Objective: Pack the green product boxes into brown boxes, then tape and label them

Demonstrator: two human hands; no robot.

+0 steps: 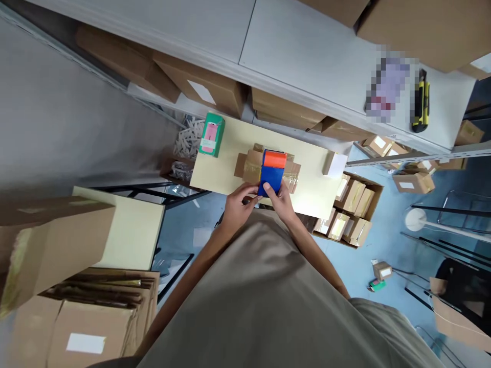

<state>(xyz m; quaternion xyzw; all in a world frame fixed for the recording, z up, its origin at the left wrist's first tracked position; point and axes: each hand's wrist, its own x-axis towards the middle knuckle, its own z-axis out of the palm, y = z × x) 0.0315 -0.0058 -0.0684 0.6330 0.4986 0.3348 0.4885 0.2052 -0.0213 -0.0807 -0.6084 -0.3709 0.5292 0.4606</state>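
Note:
A blue and orange tape dispenser (272, 175) with a dark toothed edge is held over the table, in front of my body. My right hand (283, 200) grips its lower end, the thumb lying across the blue face. At the lower left corner of the dispenser, my left hand (241, 205) is closed with its fingertips pinched against it. Whether a strip of tape is between those fingertips is too small to tell. Beneath the dispenser lies a small cardboard box (251, 168) with flaps out to the sides and shiny tape on it, partly hidden.
On the pale table (310, 197) stand a green box with a pink picture (212, 135) and a white box (335, 164). A shelf (291, 56) overhangs the back, bearing a yellow-black utility knife (422, 102). A carton of taped boxes (378, 197) sits right.

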